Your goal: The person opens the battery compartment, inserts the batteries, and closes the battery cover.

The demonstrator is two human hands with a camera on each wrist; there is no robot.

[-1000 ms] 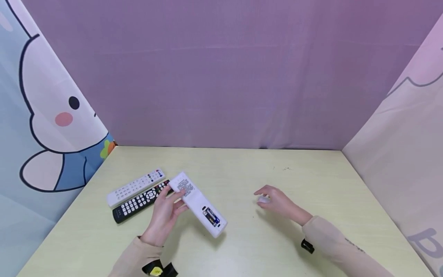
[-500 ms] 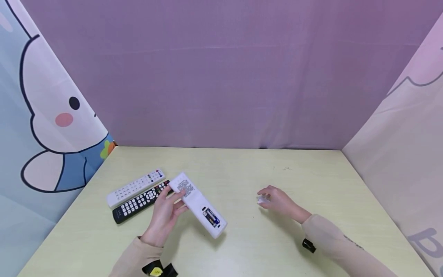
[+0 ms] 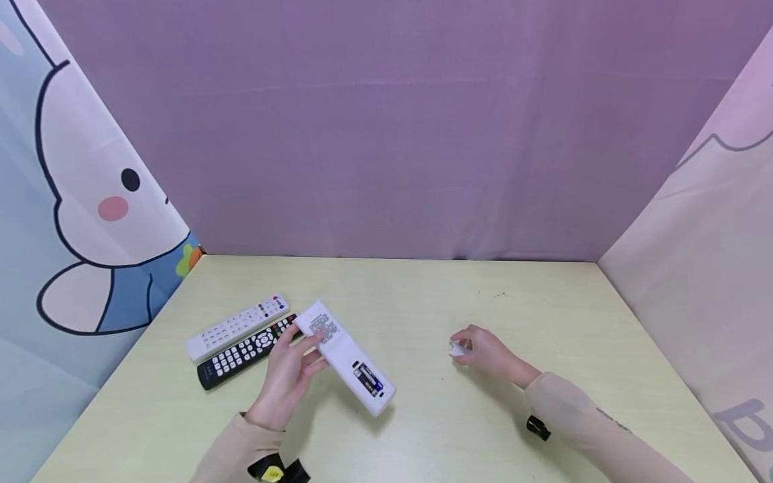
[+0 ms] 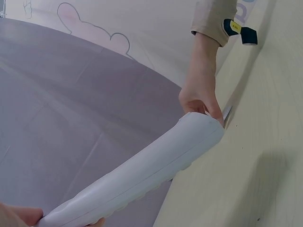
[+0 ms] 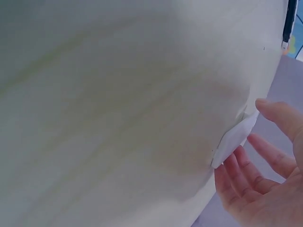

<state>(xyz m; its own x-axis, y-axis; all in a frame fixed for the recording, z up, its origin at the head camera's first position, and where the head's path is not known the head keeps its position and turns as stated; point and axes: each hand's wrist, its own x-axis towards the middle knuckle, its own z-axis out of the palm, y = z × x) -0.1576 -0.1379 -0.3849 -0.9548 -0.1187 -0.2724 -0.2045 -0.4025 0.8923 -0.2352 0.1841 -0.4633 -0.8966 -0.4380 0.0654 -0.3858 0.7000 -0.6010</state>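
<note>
My left hand (image 3: pixel 284 382) grips a white remote control (image 3: pixel 341 349) by its upper end, with its back turned up and tilted above the table. The remote's battery compartment (image 3: pixel 368 379) is uncovered, and batteries lie inside it. To the right, my right hand (image 3: pixel 490 353) pinches a small white battery cover (image 3: pixel 457 349) between thumb and fingers, low over the table. The right wrist view shows that cover (image 5: pixel 235 139) edge-on, its near end at the fingertips. In the left wrist view the remote (image 4: pixel 142 165) hides part of the right hand (image 4: pixel 201 90).
On the left, a second white remote (image 3: pixel 238 327) and a black remote (image 3: pixel 244 352) lie side by side, buttons up. My left hand partly overlaps the black one. A purple cloth (image 3: pixel 386 154) stands behind the pale table (image 3: pixel 417 436), with printed cloths on both sides.
My right hand has shifted slightly to the right with the battery cover, turning it a little. The left hand and its remote have stayed in place.
</note>
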